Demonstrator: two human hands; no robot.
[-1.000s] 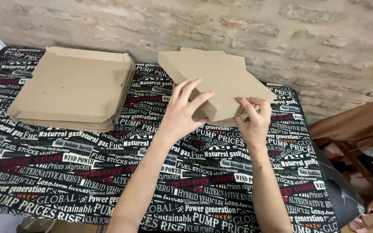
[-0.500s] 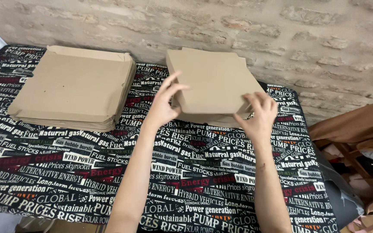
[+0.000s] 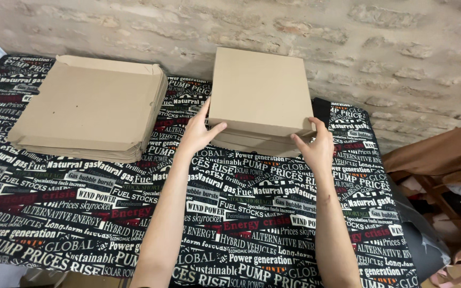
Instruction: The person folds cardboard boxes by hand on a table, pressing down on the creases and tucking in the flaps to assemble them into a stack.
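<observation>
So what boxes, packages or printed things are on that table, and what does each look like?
Folded box: square, plain brown cardboard, far middle, left hand and right hand on its sides.
Flat cardboard stack: brown unfolded blanks, far left.
Tablecloth: black, covered in white and red lettering.

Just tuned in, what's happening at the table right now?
A person is handling a brown cardboard box with both bare hands. The left hand presses its near left corner and the right hand grips the near right corner. The box sits closed on a table covered with a black printed cloth, close to a brick wall. To the left lies a stack of flat, unfolded cardboard blanks, untouched.
</observation>
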